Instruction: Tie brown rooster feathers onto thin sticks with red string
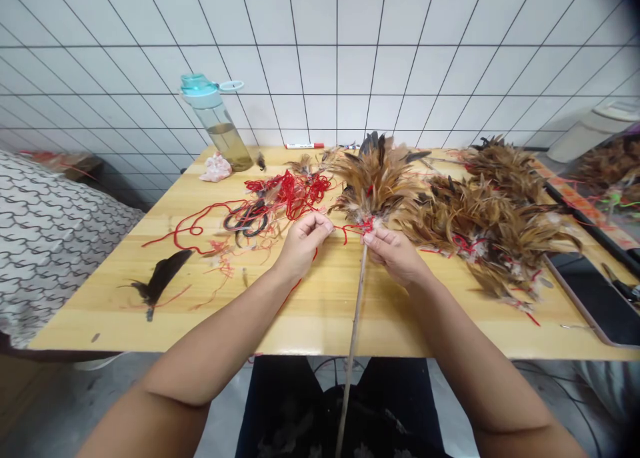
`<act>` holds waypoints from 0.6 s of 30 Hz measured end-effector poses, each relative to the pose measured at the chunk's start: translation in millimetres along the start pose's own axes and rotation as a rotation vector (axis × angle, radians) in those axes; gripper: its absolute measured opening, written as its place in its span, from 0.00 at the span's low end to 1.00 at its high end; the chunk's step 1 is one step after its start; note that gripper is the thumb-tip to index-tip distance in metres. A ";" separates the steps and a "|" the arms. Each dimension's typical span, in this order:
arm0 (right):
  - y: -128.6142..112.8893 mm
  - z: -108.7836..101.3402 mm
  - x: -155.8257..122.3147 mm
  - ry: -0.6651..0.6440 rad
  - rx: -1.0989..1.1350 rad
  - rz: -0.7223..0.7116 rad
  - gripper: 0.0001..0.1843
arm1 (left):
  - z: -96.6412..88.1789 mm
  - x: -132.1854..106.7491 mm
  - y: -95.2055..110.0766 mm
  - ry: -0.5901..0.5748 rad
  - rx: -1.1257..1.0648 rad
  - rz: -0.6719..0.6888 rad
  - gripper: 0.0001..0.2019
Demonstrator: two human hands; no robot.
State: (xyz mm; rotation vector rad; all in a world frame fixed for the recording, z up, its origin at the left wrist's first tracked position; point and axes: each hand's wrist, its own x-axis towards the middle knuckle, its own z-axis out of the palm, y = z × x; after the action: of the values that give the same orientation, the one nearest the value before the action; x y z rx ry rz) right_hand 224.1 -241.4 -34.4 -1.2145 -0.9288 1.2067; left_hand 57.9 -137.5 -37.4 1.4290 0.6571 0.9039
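Note:
A feather duster with brown and black feathers [377, 175] lies in front of me, its thin wooden stick [356, 318] running off the table's front edge toward my lap. Around the base of the feathers is red string [367, 225]. My right hand [393, 251] is closed on the stick just below that wrapping. Pinched in my left hand [306, 241], to the left, is the red string, which stretches across to the wrapping. A loose tangle of red string [300, 193] sits beyond my left hand, beside black-handled scissors [247, 219].
Bundles of brown feathers [480, 225] cover the right side of the wooden table [300, 331]. A phone [595, 298] lies at the right edge. A water bottle [220, 128], crumpled tissue [216, 168] and red marker [304, 146] are at the back. One black feather [163, 278] lies left.

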 end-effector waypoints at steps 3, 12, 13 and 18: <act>-1.8 0.6 -1.0 -0.015 -0.071 -0.051 0.22 | -0.8 2.2 -3.3 -0.053 0.013 -0.058 0.09; -8.4 1.0 -1.8 -0.013 -0.150 -0.166 0.19 | -0.3 1.6 -2.3 -0.201 0.169 -0.063 0.17; -7.5 1.2 -1.7 -0.020 -0.156 -0.171 0.19 | 1.8 0.2 -2.1 -0.200 0.131 -0.039 0.18; -0.3 6.6 0.9 -0.163 -0.171 -0.168 0.20 | 14.0 -8.3 -5.5 -0.338 -0.185 -0.190 0.22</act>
State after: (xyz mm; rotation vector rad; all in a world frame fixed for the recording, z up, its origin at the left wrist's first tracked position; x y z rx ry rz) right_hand 217.9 -239.4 -33.1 -1.1577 -1.2512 1.1217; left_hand 66.0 -151.6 -43.0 1.2897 0.4336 0.5415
